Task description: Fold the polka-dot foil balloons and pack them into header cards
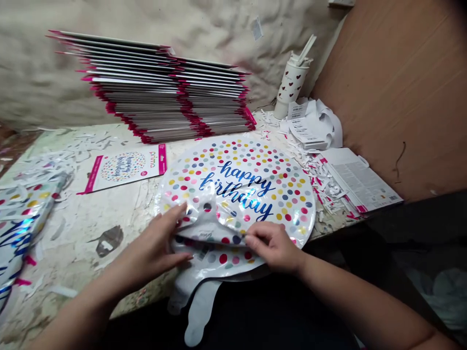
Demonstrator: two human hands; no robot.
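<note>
1. Left hand [151, 245]: open, fingers spread, resting flat on the folded-over tail of a round foil balloon [237, 187] printed "happy birthday".
2. Right hand [273, 247]: fingers curled, pinching the fold's edge.
3. The balloon lies at 12 o'clock from the hands, on a scuffed surface [78, 228].
4. Stacked flat packs [156, 87] stand at 11 o'clock, a heart-patterned cup [292, 82] at 1 o'clock.

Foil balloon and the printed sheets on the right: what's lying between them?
In the head view, shredded white and pink paper scraps lie on the tabletop between the happy birthday foil balloon and the printed sheets.
</note>
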